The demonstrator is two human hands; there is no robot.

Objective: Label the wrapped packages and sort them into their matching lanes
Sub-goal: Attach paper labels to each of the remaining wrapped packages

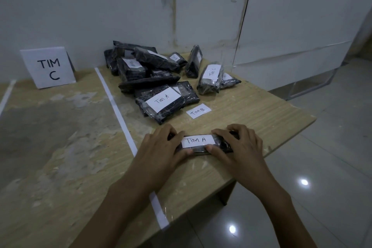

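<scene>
A black wrapped package (221,144) lies near the table's front edge with a white label reading TIM A (198,140) on top. My left hand (161,149) grips its left end and my right hand (239,145) grips its right end, thumbs on the near side. Behind it sits a loose paper label reading TIM B (198,110). Further back lies a heap of several black wrapped packages (145,66); one in front (165,102) carries a TIM A label, another (210,78) a TIM C label.
A standing white sign reading TIM C (48,67) marks the lane at the left. A white tape strip (118,110) runs front to back across the wooden table (251,110), dividing lanes. The table's right edge drops to a tiled floor (322,167).
</scene>
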